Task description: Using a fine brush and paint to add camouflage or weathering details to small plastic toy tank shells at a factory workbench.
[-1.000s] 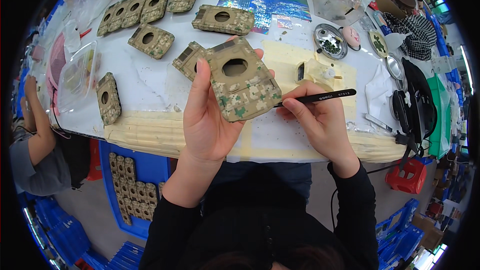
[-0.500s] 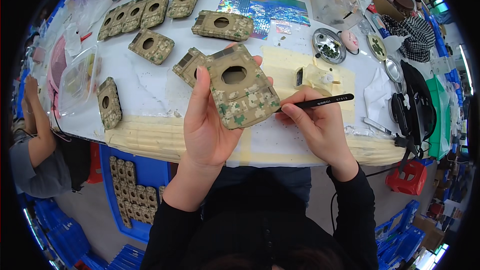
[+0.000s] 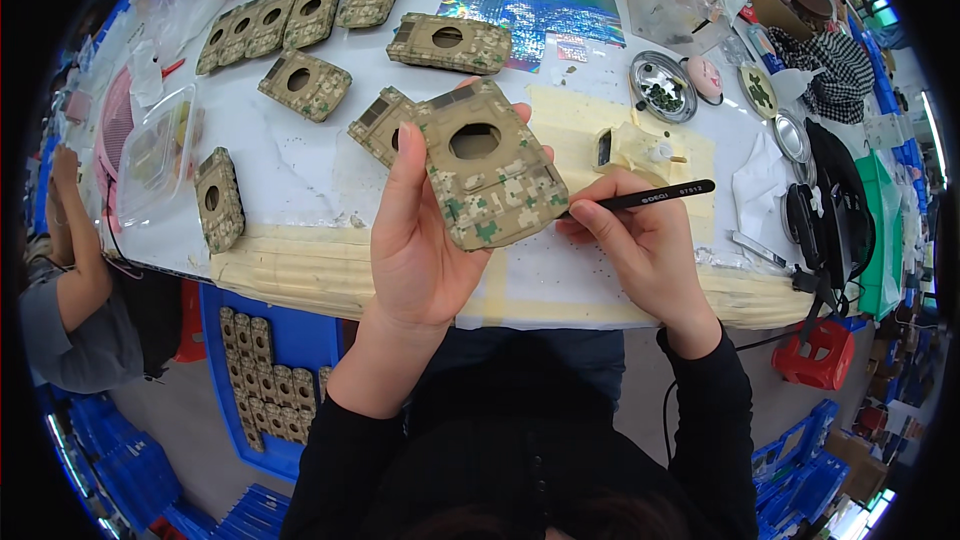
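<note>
My left hand [image 3: 415, 260] is closed round a model tank hull [image 3: 500, 192] in tan and green pixel camouflage, with a round hole in its top. The thumb lies along its left side, and fingertips show at the far right edge. In my right hand [image 3: 645, 255] is a pair of black tweezers [image 3: 660, 195], pinched between thumb and fingers. Their tip meets or lies just behind the hull's right near corner; I cannot tell which. Another camouflaged hull [image 3: 378, 118] rests on the table, partly hidden behind the held one.
Several more hulls [image 3: 311, 12] stand at the far left. A round metal dish [image 3: 634, 80] with small dark green pieces sits right of centre, near a taped block [image 3: 630, 152]. Loose tweezers [image 3: 758, 248] lie at the right. A blue tray [image 3: 310, 325] of hulls is below the table edge.
The held hull and both hands have shifted slightly to the right in the picture, along with the whole scene. Both grips stay the same.
</note>
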`<act>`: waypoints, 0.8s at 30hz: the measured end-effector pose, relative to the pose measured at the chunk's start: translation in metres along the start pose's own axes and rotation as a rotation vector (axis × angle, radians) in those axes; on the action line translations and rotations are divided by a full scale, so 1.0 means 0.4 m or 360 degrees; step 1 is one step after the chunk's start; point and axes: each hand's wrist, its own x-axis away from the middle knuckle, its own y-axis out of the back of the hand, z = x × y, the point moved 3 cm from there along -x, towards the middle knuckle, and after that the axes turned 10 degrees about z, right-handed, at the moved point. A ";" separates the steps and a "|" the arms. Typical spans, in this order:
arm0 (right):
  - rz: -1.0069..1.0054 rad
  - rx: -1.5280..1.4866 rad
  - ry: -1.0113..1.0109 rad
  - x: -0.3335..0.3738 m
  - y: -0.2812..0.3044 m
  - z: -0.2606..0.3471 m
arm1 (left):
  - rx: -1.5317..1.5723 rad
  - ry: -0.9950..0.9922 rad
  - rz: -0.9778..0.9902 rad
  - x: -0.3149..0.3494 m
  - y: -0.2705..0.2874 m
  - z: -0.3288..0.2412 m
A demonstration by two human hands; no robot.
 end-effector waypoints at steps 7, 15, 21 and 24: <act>-0.0020 -0.0045 -0.0001 0.005 0.004 0.010 | 0.0002 0.0005 -0.0005 -0.001 0.001 0.001; -0.0441 -0.0124 0.0295 0.049 0.068 0.076 | -0.0731 0.0121 -0.0049 -0.004 -0.026 0.018; -0.0432 -0.0283 0.0399 0.060 0.052 0.108 | -0.1281 0.0554 0.0079 0.012 -0.010 0.045; -0.0361 -0.0308 0.0371 0.054 0.039 0.103 | -0.1337 0.0411 0.0118 0.011 -0.015 0.051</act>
